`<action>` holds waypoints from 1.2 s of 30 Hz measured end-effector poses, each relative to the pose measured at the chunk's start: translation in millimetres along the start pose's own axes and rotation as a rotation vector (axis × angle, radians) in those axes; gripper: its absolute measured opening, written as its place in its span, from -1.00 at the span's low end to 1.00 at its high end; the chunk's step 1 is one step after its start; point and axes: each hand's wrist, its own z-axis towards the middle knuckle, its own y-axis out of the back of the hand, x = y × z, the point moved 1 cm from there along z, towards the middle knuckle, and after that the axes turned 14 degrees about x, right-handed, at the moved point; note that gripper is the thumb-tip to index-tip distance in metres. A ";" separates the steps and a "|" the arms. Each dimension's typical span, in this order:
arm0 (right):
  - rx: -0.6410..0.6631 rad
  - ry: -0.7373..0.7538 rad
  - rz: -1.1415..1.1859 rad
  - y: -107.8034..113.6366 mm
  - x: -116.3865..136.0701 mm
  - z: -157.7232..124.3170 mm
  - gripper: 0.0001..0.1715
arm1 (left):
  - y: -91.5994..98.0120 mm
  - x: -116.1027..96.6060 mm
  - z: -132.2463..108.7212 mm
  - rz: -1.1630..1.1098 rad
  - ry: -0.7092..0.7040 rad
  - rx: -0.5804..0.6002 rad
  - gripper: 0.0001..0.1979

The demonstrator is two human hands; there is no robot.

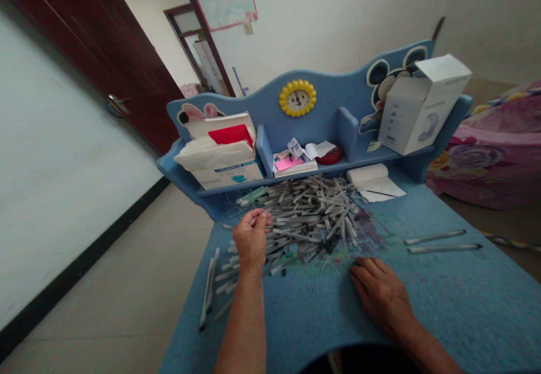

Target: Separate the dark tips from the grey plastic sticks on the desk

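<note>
Mid-frame, the left hand [251, 237] is by the pens [308, 208]; lower right, the right hand [380, 290] rests on the desk [310, 312], both half-curled (whether gripping, one can't tell).

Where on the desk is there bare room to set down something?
The blue desk is bare between the left forearm and right hand, and right of that hand, on the near side of two pens. Below the shelf, the pen pile crowds it; more pens lie along the left edge.
</note>
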 end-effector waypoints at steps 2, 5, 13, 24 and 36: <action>0.006 -0.001 0.002 -0.2 -0.1 -0.5 -0.79 | 3.4 1.3 0.6 -0.012 0.007 -0.016 -0.75; 0.008 0.003 0.006 1.3 1.1 -0.5 -0.79 | 5.6 3.2 0.2 -0.013 0.015 -0.016 -0.75; -0.001 0.009 -0.017 1.9 1.7 0.3 -0.77 | -1.2 7.4 -2.2 -0.020 0.024 0.058 -0.78; -0.009 0.003 0.037 0.4 0.7 0.7 -0.79 | -16.2 1.1 -5.7 -0.004 0.024 0.157 -0.78; -0.009 -0.006 0.050 0.6 -2.6 2.8 -0.81 | -55.2 8.5 -13.0 0.301 -0.071 0.556 -0.83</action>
